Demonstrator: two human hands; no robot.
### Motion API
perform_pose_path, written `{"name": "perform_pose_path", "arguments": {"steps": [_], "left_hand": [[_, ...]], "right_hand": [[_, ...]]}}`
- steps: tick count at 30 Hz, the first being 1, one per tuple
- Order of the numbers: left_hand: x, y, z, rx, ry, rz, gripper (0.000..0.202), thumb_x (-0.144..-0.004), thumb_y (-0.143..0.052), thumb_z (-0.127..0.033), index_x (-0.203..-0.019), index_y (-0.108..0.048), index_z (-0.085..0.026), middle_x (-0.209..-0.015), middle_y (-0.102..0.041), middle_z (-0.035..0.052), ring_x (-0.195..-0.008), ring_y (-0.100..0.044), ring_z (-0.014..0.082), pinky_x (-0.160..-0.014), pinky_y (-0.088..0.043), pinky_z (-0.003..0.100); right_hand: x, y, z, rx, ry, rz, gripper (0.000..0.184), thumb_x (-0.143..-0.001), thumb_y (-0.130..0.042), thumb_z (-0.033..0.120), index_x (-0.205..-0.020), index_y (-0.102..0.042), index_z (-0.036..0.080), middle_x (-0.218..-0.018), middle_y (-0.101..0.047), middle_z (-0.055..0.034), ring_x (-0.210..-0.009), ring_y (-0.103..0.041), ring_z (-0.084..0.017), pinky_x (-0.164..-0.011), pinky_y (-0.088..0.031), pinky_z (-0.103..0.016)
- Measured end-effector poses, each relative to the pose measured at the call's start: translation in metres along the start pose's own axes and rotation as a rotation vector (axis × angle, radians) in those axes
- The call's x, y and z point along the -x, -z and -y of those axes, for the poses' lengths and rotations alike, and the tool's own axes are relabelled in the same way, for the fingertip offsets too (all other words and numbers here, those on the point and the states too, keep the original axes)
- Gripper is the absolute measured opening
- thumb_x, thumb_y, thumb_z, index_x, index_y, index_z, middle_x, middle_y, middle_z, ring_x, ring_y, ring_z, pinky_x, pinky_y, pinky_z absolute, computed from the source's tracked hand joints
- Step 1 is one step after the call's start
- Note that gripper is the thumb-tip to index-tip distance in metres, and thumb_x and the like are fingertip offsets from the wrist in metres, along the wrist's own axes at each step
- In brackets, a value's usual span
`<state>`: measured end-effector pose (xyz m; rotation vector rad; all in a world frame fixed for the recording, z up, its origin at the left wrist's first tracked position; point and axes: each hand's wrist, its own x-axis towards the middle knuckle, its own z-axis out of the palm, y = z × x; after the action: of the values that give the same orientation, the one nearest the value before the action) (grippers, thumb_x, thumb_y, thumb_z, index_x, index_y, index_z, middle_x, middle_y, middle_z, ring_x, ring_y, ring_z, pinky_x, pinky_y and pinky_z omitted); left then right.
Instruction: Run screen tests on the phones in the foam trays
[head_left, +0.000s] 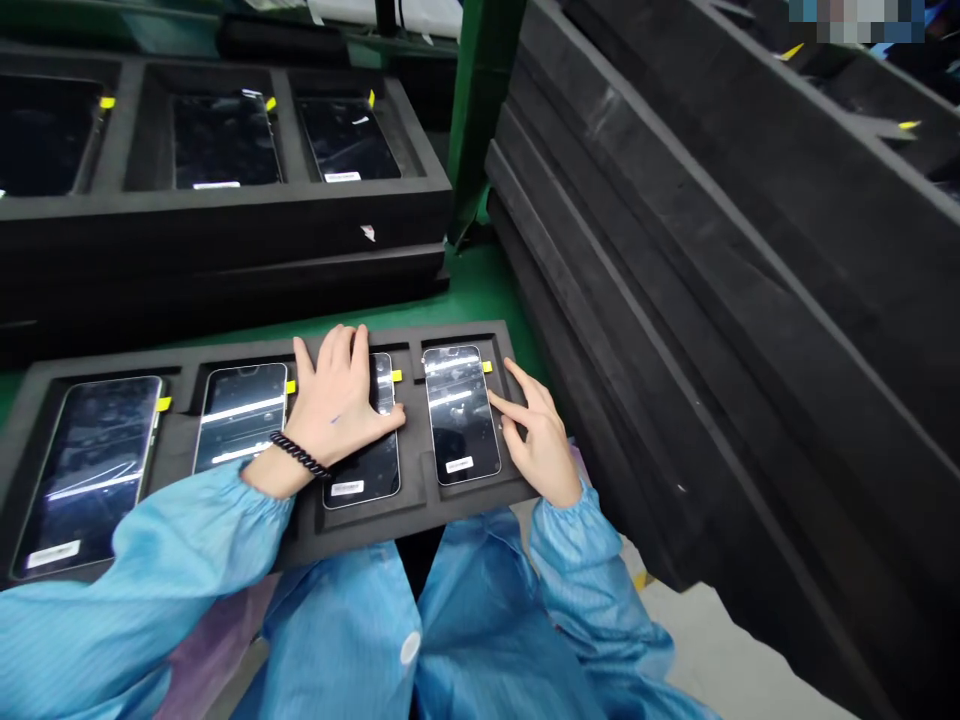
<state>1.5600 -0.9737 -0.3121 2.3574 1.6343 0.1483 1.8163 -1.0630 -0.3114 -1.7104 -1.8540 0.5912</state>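
Across the lower middle of the frame sits a black foam tray (409, 505), matte, soft-looking, w/ four rectangular pockets; it seems to rest on the person's lap, blue smooth-fabric sleeves both sides. Left hand (337, 405) lies flat, fingers spread, palm down on the third phone (369, 470), covering its upper half; beaded black bracelet (298, 453) at the wrist. Right hand (536, 435) is open, nothing gripped, fingertips touching the right edge of the fourth phone (460, 413), just below its yellow tab (487, 367). Phones are glossy glass slabs, rounded corners, white label near the bottom end. Two more phones (86, 470) fill pockets at lower left. Tray's right rim is close to a leaning stack of foam trays (712, 300) at right, little room there. Upper left: another foam tray (225, 215) w/ phones on green table (480, 290), a narrow strip of green between.
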Motion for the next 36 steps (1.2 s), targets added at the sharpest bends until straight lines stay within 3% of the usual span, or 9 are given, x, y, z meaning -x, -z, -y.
{"name": "perform_pose_path", "arguments": {"steps": [7,10,14,18,22,25,29,32,36], "left_hand": [[-0.002,-0.007,-0.014,-0.057,0.027,-0.020,0.092,-0.074,-0.054,-0.045,-0.147,-0.034,0.009,-0.143,-0.042,0.0353,-0.141,-0.035,0.0490,-0.120,-0.015,0.070],[-0.005,-0.008,-0.006,-0.054,-0.004,-0.046,0.089,-0.077,-0.054,-0.047,-0.146,-0.038,0.007,-0.140,-0.045,0.0337,-0.137,-0.039,0.0483,-0.119,-0.019,0.069],[-0.014,0.005,0.042,-0.028,-0.146,0.004,0.066,-0.095,-0.034,-0.049,-0.142,-0.047,-0.005,-0.132,-0.059,0.0220,-0.124,-0.055,0.0338,-0.117,-0.034,0.055],[-0.014,0.024,0.095,-0.127,-0.129,0.027,0.052,-0.098,-0.027,-0.040,-0.123,-0.062,-0.011,-0.112,-0.071,0.0144,-0.096,-0.063,0.0261,-0.090,-0.051,0.041],[-0.001,0.026,0.102,-0.199,-0.039,-0.103,0.044,-0.095,-0.038,-0.039,-0.115,-0.067,-0.011,-0.107,-0.071,0.0160,-0.095,-0.062,0.0299,-0.077,-0.049,0.039],[0.011,0.028,0.090,-0.205,0.005,-0.251,0.046,-0.099,-0.036,-0.038,-0.120,-0.066,-0.010,-0.116,-0.070,0.0159,-0.106,-0.062,0.0300,-0.088,-0.049,0.041],[0.020,0.047,0.080,-0.167,-0.011,-0.575,0.047,-0.102,-0.039,-0.039,-0.121,-0.069,-0.009,-0.117,-0.070,0.0161,-0.111,-0.062,0.0291,-0.097,-0.047,0.042],[0.014,0.069,0.081,-0.127,-0.040,-0.770,0.046,-0.101,-0.044,-0.037,-0.120,-0.071,-0.006,-0.116,-0.070,0.0179,-0.114,-0.062,0.0307,-0.100,-0.047,0.045],[-0.010,0.096,0.091,-0.069,0.003,-0.847,0.045,-0.101,-0.046,-0.037,-0.126,-0.068,-0.007,-0.124,-0.065,0.0179,-0.124,-0.055,0.0310,-0.110,-0.041,0.052]], "right_hand": [[0.000,0.001,-0.013,-0.092,0.077,0.041,0.053,-0.089,-0.043,0.002,-0.126,-0.072,0.027,-0.159,-0.046,-0.0068,-0.151,-0.035,-0.024,-0.123,-0.037,-0.056],[0.000,-0.001,-0.014,-0.114,0.057,0.012,0.052,-0.087,-0.044,0.002,-0.121,-0.074,0.026,-0.156,-0.049,-0.0068,-0.151,-0.036,-0.025,-0.122,-0.038,-0.055],[0.000,-0.006,-0.013,-0.120,-0.118,-0.070,0.051,-0.086,-0.050,0.010,-0.131,-0.067,0.025,-0.159,-0.043,-0.0087,-0.143,-0.048,-0.027,-0.115,-0.047,-0.049],[0.001,-0.009,-0.013,-0.070,-0.224,-0.116,0.072,-0.086,-0.056,0.020,-0.156,-0.040,0.021,-0.144,-0.059,-0.0130,-0.131,-0.059,-0.029,-0.109,-0.053,-0.050],[0.006,-0.010,-0.013,-0.072,-0.196,-0.160,0.060,-0.090,-0.054,0.024,-0.150,-0.049,0.023,-0.141,-0.063,-0.0110,-0.125,-0.063,-0.026,-0.108,-0.054,-0.047],[0.014,-0.012,-0.014,-0.116,-0.152,-0.250,0.056,-0.093,-0.056,0.025,-0.148,-0.051,0.026,-0.145,-0.060,-0.0087,-0.130,-0.061,-0.024,-0.112,-0.052,-0.044],[0.008,-0.019,-0.018,-0.200,-0.060,-0.366,0.060,-0.095,-0.057,0.028,-0.153,-0.042,0.026,-0.151,-0.055,-0.0100,-0.139,-0.055,-0.025,-0.116,-0.048,-0.044],[-0.022,-0.024,-0.017,-0.243,0.044,-0.481,0.064,-0.095,-0.058,0.032,-0.155,-0.038,0.025,-0.154,-0.050,-0.0120,-0.143,-0.050,-0.026,-0.119,-0.045,-0.045],[-0.087,-0.035,-0.010,-0.311,0.170,-0.569,0.065,-0.096,-0.052,0.032,-0.157,-0.031,0.023,-0.160,-0.041,-0.0131,-0.151,-0.039,-0.025,-0.124,-0.038,-0.047]]}}
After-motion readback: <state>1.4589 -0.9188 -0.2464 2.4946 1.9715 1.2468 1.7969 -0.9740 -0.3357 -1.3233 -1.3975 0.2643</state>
